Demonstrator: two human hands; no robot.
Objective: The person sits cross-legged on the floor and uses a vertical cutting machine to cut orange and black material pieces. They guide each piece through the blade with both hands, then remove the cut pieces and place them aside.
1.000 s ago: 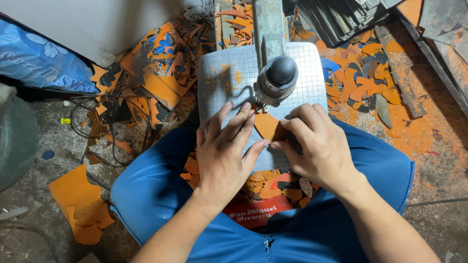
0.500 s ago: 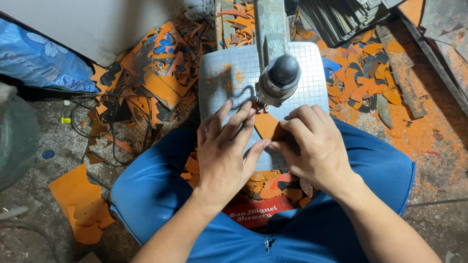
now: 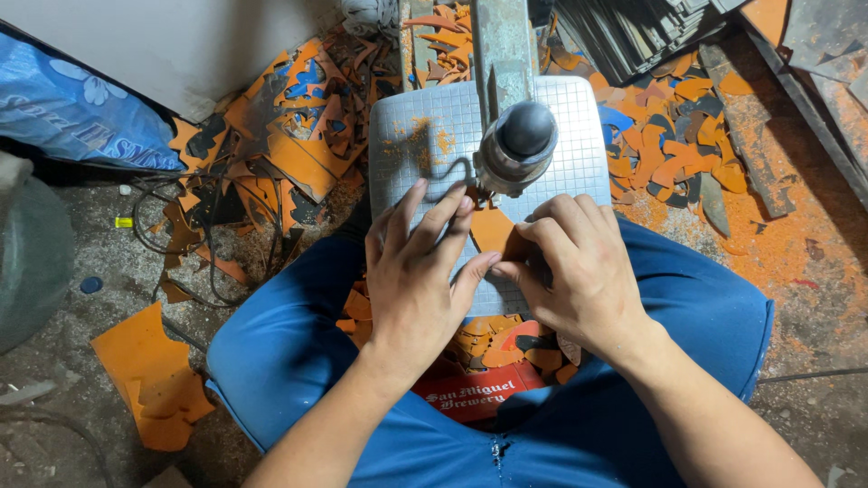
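pressing orange piece, gridded metal table, scrap-strewn floor

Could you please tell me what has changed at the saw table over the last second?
Very little. Both hands keep pressing the orange piece flat on the gridded metal table, under the machine head. The left hand shifted slightly; the right hand looks the same. Nothing was picked up or let go. The orange offcuts on the floor lie unchanged.
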